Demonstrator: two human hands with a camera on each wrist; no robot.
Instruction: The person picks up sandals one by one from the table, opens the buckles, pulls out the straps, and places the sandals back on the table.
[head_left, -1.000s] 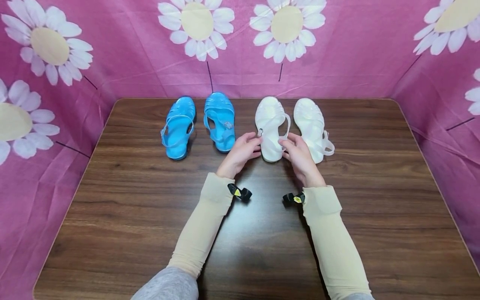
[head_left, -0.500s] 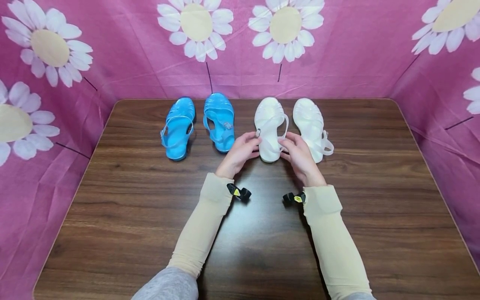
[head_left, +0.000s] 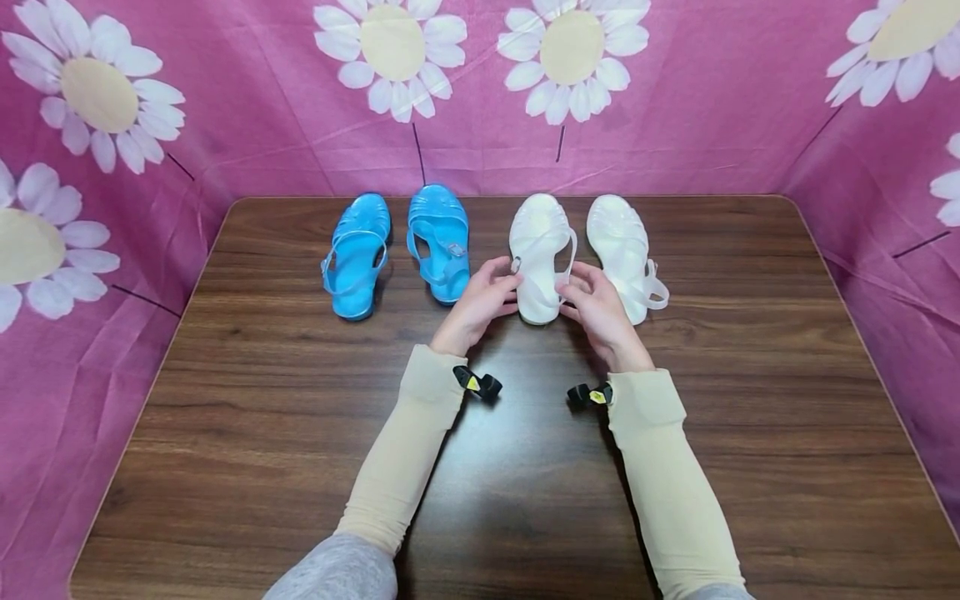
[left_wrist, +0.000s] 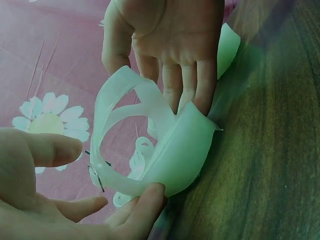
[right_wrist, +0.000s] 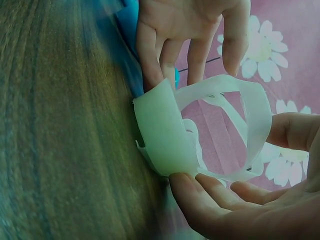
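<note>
On the table, toes toward the backdrop, stands a white jelly sandal (head_left: 538, 292) between my two hands. My left hand (head_left: 476, 308) reaches in from its left side, beside the metal buckle. In the left wrist view, those fingers (left_wrist: 147, 202) touch the lower heel (left_wrist: 182, 155), with the thumb held apart from the strap. From the other side my right hand (head_left: 600, 312) touches the sandal, its thumb (right_wrist: 292, 131) at the looped ankle strap (right_wrist: 259, 117) and fingertips against the heel's lower edge. Its mate, another white sandal (head_left: 622, 258), lies just right.
Two blue jelly sandals, the outer one (head_left: 356, 279) and the inner one (head_left: 447, 267), stand left of the white pair. The wooden table (head_left: 262, 433) ends behind the toes at a pink daisy-print cloth (head_left: 480, 150), which also hangs at both sides.
The white sandal between my hands has shifted very slightly left at its heel over the last second. Both hands stay almost in place around it, and the other sandals have not moved.
</note>
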